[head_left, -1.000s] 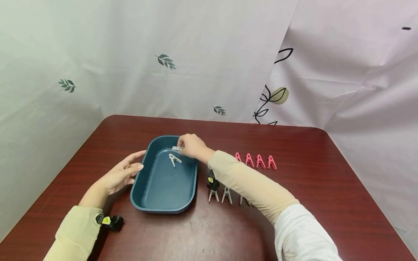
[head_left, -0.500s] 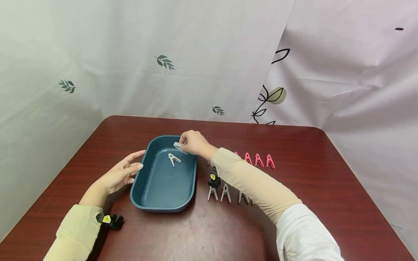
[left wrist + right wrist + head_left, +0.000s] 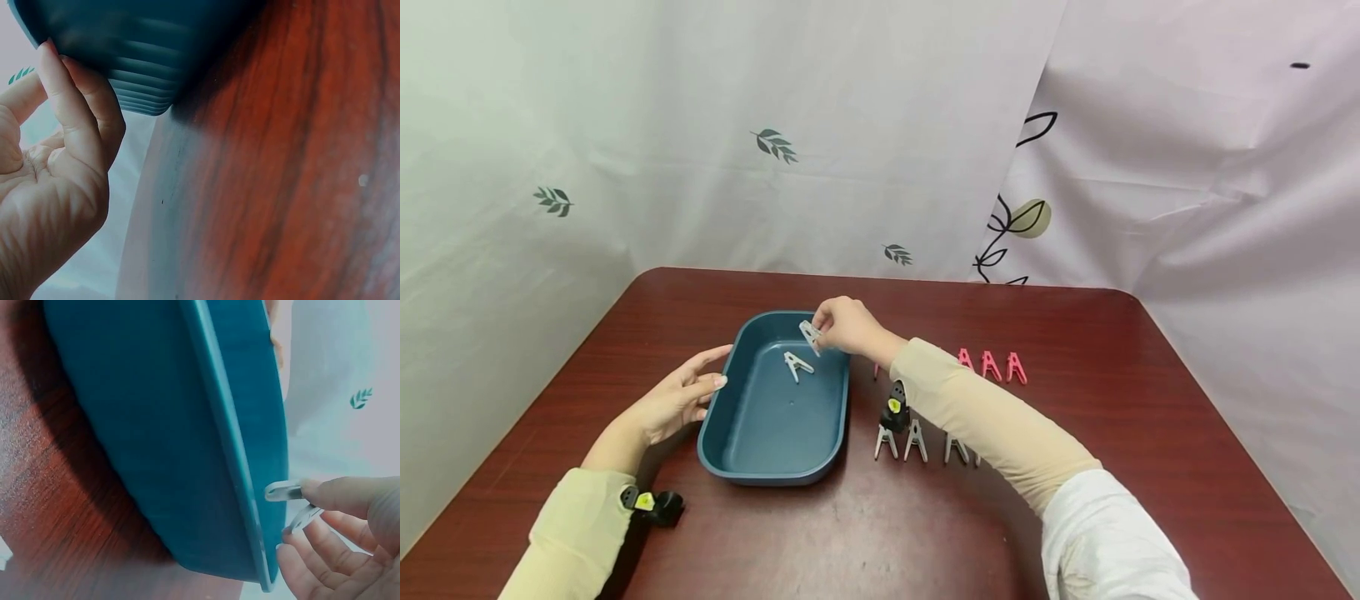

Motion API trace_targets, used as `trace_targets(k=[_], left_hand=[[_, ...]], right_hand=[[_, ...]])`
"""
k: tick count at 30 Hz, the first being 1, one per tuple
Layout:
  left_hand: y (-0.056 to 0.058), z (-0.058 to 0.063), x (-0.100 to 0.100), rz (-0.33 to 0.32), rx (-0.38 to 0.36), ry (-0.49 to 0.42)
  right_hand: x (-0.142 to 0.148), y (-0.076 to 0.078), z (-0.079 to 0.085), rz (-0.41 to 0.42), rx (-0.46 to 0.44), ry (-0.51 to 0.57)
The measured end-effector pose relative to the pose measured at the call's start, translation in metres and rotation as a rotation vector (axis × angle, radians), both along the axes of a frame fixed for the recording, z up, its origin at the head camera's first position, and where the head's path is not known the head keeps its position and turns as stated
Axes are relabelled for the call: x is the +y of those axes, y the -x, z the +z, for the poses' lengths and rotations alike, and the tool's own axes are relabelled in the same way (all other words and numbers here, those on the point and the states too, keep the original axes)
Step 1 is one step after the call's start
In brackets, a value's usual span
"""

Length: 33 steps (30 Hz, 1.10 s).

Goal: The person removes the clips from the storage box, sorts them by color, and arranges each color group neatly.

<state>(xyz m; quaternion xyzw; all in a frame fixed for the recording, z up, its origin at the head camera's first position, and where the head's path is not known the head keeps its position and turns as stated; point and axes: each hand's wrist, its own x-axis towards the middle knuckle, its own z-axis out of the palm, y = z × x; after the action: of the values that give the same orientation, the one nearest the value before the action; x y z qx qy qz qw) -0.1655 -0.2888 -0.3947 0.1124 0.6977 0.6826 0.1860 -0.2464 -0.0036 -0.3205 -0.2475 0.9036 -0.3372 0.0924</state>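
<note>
Between thumb and fingers, my right hand [image 3: 847, 326] pinches a white clothespin [image 3: 809, 333] above the far right corner of a blue plastic basin [image 3: 772, 482]. In the right wrist view, the held clothespin [image 3: 284, 491] shows its two arms spread beside the basin rim. A second white clothespin [image 3: 797, 365] lies on the basin floor. Against the basin's left side, my left hand [image 3: 673, 400] rests with its fingers extended. The left wrist view shows that hand's fingertips touching the ribbed outer wall [image 3: 147, 62].
Right of the basin, pink clothespins [image 3: 990, 366] form a row on the dark red table [image 3: 1075, 350]. Nearer stands a row of grey-white clothespins [image 3: 915, 441]. My right forearm [image 3: 985, 408] hides parts of both rows. A pale curtain [image 3: 700, 125] hangs behind the table.
My right hand has risen slightly with its clothespin, which has turned from nearly level to tilted upright. My left hand and the basin stay about where they were.
</note>
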Motion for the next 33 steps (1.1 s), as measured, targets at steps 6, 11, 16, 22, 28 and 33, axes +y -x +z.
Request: trace_targets(k=[6,11,16,22,28,33], left_hand=[[0.0,-0.002,-0.001,0.012,0.0,0.004],[0.0,-0.002,-0.002,0.014,-0.003,0.012],[0.0,-0.003,-0.003,0.009,-0.001,0.015],[0.001,-0.003,-0.003,0.002,-0.003,0.008],[0.001,-0.002,-0.002,-0.002,-0.003,0.005],[0.001,-0.001,-0.002,-0.002,-0.006,0.011]], right_hand=[[0.009,0.0,-0.001,0.007,-0.031,0.062],[0.016,-0.001,0.0,-0.014,-0.077,0.095],[0.024,-0.002,0.0,-0.04,-0.124,0.138],[0.036,-0.004,-0.003,-0.063,-0.154,0.201],[0.048,-0.007,-0.004,-0.094,-0.188,0.271],[0.06,-0.011,-0.006,-0.116,-0.215,0.288]])
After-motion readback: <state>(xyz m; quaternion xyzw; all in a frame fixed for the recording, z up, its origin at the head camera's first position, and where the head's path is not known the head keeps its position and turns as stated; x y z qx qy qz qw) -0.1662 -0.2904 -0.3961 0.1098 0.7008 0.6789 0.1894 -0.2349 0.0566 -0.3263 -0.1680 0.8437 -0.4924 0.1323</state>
